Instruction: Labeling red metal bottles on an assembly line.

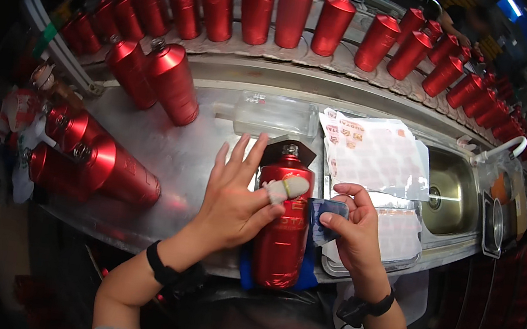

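Looking down, we see our left hand [233, 194] spread over a red bottle [281, 240], three fingers stretched away from us while the index finger, in a pale finger cot [287, 189], reaches across the bottle with the thumb below it. The bottle lies on a blue cloth [308, 278] at the worktop's near edge, neck pointing away. Our right hand [358, 227], beside the bottle's right side, pinches a flat dark-blue piece [327, 221] between thumb and curled fingers; we cannot tell whether that piece touches the bottle. Both forearms angle inward, black wristbands [160, 264] on each. Printed sheets [378, 156] lie beyond the right hand.
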Available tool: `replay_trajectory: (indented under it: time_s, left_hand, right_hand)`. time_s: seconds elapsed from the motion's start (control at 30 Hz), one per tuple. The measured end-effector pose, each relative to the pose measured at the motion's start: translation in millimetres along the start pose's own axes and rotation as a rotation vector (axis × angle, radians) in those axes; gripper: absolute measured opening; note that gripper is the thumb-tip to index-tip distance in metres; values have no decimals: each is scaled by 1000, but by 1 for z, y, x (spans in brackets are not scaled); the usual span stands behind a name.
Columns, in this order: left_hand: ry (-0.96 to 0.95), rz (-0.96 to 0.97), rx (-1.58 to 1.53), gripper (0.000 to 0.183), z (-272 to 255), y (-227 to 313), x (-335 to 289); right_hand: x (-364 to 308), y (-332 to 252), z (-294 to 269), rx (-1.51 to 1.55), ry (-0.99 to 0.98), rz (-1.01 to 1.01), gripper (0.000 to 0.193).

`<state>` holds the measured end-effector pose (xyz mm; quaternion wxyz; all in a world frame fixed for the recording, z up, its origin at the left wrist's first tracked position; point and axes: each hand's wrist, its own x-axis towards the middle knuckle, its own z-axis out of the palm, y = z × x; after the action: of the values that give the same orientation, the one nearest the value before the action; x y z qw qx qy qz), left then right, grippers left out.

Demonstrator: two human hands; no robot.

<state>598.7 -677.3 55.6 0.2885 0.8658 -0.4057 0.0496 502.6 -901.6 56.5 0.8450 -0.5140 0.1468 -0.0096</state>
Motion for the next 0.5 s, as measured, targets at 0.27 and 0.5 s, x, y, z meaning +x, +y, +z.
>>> replay_trajectory:
  time_s: [0.27, 0.5]
  left_hand:
    - [121, -73, -109, 41, 11, -14, -5]
    - [83, -486, -979, 57, 22, -2, -41]
  right_hand:
    - [-7, -14, 23, -377, 67, -283, 41]
    - [28, -30, 55, -1153, -188, -1081, 33]
